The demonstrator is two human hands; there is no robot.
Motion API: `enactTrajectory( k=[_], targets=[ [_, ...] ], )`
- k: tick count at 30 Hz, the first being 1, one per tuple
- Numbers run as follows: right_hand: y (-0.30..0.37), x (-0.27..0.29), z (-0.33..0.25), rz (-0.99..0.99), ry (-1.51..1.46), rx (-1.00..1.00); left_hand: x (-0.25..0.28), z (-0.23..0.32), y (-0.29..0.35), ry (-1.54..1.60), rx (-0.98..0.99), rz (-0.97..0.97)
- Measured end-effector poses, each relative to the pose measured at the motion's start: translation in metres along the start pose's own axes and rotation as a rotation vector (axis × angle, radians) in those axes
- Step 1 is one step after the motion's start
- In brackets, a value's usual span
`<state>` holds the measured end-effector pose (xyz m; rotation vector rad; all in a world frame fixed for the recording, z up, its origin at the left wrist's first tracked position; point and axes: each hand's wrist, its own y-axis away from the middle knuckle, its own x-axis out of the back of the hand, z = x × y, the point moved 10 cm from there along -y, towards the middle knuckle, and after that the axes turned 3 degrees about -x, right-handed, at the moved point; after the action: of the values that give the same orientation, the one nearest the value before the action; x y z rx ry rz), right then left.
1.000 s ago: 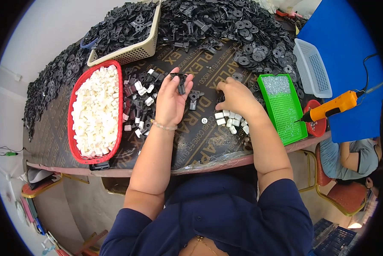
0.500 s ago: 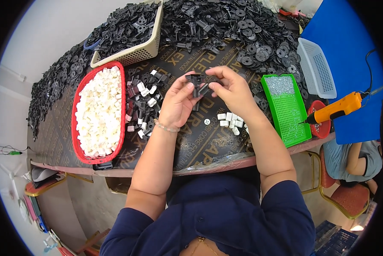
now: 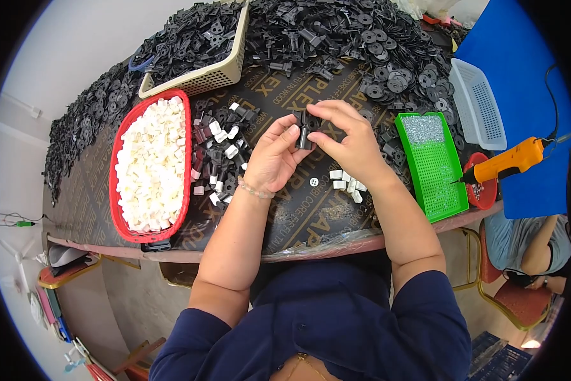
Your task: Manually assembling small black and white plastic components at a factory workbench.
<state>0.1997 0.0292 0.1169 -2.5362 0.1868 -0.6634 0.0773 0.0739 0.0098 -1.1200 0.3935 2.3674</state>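
Both my hands meet above the middle of the table around a black plastic part (image 3: pixel 304 136) with a short tube pointing down. My left hand (image 3: pixel 278 152) pinches its left side between thumb and fingers. The thumb and fingertips of my right hand (image 3: pixel 344 134) grip it from the right; whether it is one piece or two joined ones I cannot tell. Just below the hands lie a small white button-like disc (image 3: pixel 314 181) and a cluster of white blocks (image 3: pixel 348 184). To the left of my left hand is a heap of black parts with white blocks (image 3: pixel 218 149).
A red basket of white blocks (image 3: pixel 188 184) stands left, a beige basket (image 3: pixel 234 70) of black parts behind it. Black pieces (image 3: pixel 311 38) pile along the back. Right are a green screw tray (image 3: pixel 461 190), an orange electric screwdriver (image 3: pixel 511 160), a red bowl (image 3: pixel 489 193) and a pale basket (image 3: pixel 479 105).
The black part has turned between my hands; its tube now points downward toward me. My right fingers have closed in nearer the left hand. The whole view has shifted slightly.
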Motion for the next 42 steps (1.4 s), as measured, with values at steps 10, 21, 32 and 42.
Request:
enactTrajectory(
  k=[10,21,32,42],
  targets=[
    [0.001,0.005,-0.011,0.076,0.177,0.101,-0.020,-0.003,0.003,-0.107,-0.024,-0.079],
    [0.005,-0.011,0.053,-0.132,-0.381,-0.455,-0.015,0.018,0.005,-0.733,-0.244,-0.019],
    [0.033,-0.031,0.051,-0.671,0.494,-0.280,0.021,0.024,-0.003,-0.255,-0.224,0.143],
    [0.045,-0.057,0.055,-0.750,0.632,-0.153,-0.004,0.012,0.000,-0.048,-0.035,0.009]
  ],
)
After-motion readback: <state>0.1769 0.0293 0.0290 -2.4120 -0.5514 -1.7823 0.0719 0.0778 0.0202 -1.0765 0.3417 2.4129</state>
